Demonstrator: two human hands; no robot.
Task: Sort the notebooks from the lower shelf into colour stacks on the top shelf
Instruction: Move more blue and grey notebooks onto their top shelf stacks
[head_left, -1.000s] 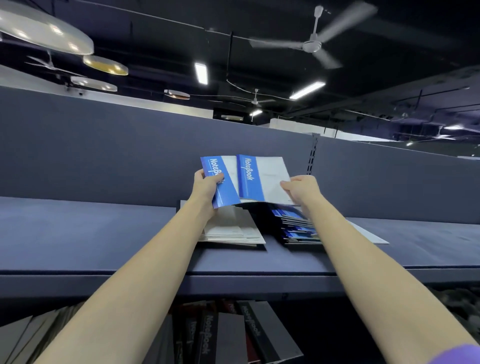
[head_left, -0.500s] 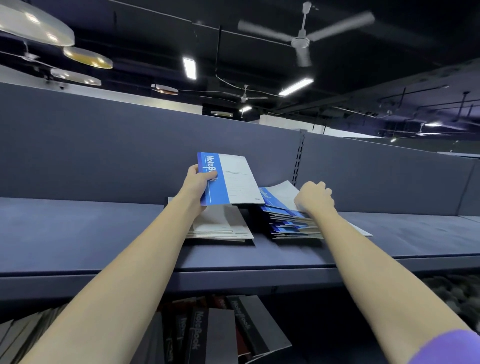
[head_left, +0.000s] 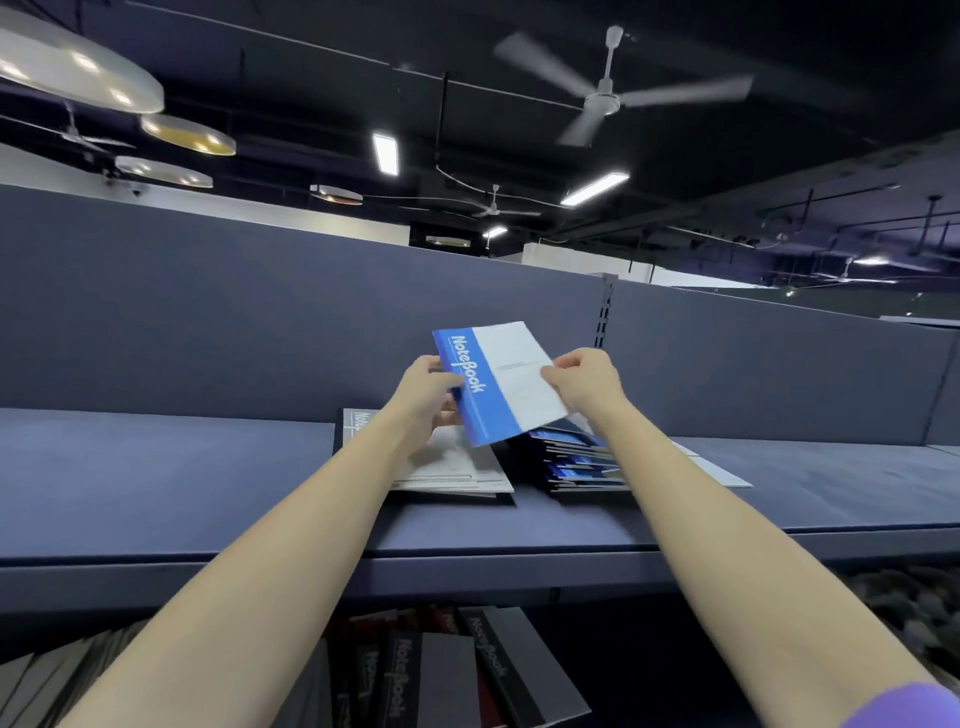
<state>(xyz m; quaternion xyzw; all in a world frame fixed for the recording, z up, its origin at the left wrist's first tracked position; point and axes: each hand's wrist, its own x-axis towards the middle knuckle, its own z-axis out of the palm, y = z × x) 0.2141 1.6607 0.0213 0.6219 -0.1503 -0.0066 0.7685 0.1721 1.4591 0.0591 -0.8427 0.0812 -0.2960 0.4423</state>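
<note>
Dark ceiling overhead with spinning white ceiling fan (head_left: 608, 101) and strip lights; below it a grey-blue fabric back panel (head_left: 260, 322) behind the top shelf (head_left: 156, 483). Both hands up over that shelf on one blue-and-white notebook (head_left: 498, 382), "NoteBook" lettering on the blue band, held tilted in the air. Left hand (head_left: 426, 395) grip: fingers curled on the blue spine edge. Right hand (head_left: 584, 382) grip: pinching the white right edge. Notebook sits above the gap between two stacks, touching neither as far as visible. Left stack: pale grey/white notebooks (head_left: 457, 473), flat, partly behind the left wrist. Right stack: blue notebooks (head_left: 576, 462), messy, edges fanned, just beside the grey pile. One flat pale sheet or cover (head_left: 722, 470) sticks out right of the blue stack. Lower shelf: dark grey and red notebooks (head_left: 431, 675) standing, leaning. Purple sleeve (head_left: 904, 706) at bottom right.
</note>
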